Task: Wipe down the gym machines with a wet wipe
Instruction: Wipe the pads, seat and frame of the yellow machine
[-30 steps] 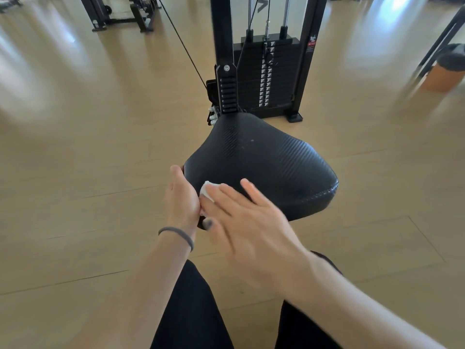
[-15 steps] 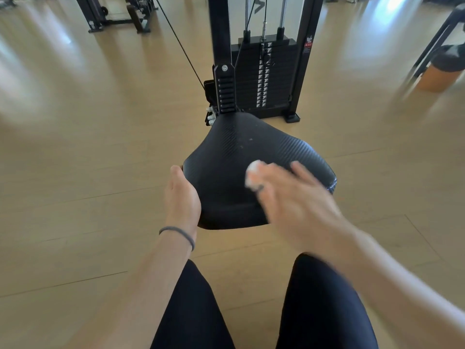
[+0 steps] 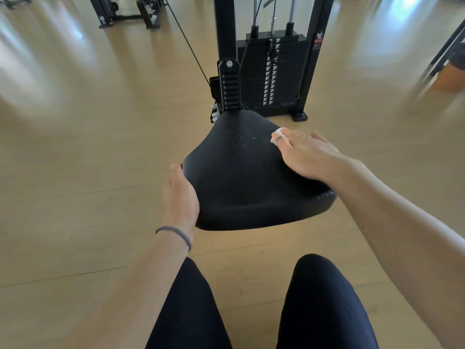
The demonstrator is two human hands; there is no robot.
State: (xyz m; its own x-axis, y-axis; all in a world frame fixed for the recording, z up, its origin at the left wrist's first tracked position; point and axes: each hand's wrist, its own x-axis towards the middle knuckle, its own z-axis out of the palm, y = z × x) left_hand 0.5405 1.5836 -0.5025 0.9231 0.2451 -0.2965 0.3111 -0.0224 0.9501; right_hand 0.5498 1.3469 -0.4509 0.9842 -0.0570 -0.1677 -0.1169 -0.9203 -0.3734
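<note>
Wood floor [image 3: 100, 172], one seat [image 3: 239, 177], one wipe [image 3: 276, 134]

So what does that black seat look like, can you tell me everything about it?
The black seat is a wide, rounded, padded-looking pad with a fine ribbed texture and a few pale specks. It narrows toward the weight stack. The left hand holds its left edge. The right hand presses a white wipe flat on its far right side.
</note>
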